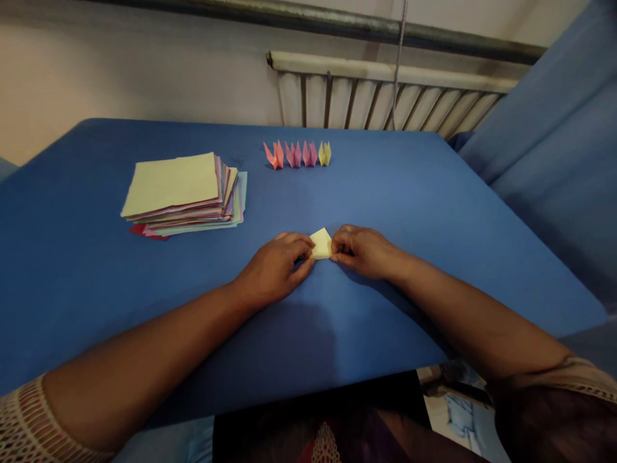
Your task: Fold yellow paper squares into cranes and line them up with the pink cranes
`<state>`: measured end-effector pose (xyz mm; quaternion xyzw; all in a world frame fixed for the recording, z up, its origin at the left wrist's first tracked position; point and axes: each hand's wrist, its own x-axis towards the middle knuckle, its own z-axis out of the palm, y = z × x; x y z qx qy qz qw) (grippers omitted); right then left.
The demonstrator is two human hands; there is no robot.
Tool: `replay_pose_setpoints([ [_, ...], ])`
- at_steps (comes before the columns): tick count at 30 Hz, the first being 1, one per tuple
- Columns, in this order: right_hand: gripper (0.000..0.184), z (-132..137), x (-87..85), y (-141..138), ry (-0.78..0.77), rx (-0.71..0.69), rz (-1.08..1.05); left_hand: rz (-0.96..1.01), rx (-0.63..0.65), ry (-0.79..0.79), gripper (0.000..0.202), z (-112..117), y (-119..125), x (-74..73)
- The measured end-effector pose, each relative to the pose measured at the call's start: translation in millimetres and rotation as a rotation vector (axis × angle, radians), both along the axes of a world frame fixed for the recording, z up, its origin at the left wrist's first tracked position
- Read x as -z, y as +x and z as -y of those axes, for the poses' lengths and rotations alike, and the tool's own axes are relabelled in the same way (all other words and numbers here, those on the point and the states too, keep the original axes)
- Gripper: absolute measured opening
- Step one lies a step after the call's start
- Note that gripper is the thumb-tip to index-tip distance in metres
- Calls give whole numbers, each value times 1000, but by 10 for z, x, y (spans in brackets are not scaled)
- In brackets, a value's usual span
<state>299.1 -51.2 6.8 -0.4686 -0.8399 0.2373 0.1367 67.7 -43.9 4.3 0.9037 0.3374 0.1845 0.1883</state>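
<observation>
A small folded piece of pale yellow paper [321, 245] lies between my hands on the blue table, one corner pointing away from me. My left hand [282, 265] pinches its left edge between thumb and fingers. On the opposite edge, the thumb and curled fingers of my right hand [364, 251] hold the same paper. Parts of its sides are hidden behind my fingertips.
Several folded paper figures [295, 155] in orange, pink and yellow stand in a row toward the back. A thick stack of coloured paper sheets [173, 186] sits at the left on the blue table [409, 193]. Behind are a radiator [376, 96] and a blue curtain [544, 148].
</observation>
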Motion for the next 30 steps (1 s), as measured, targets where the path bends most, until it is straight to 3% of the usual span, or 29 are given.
replay_pose_setpoints([
  [13, 7, -1, 5, -58, 12, 117, 60, -18, -145, -17, 7, -59, 21, 28],
  [16, 3, 24, -11, -54, 42, 107, 48, 0, -102, 5, 12, -64, 8, 38],
  [18, 11, 68, -54, -52, 88, 67, 86, -21, -44, 42, 17, -55, -5, 28],
  [24, 27, 236, -216, -71, 186, -100, 385, -172, 57, 138, 23, 8, -12, -67],
  [30, 35, 328, -313, -45, 231, -109, 347, -212, 64, 162, 27, 0, -12, -48],
])
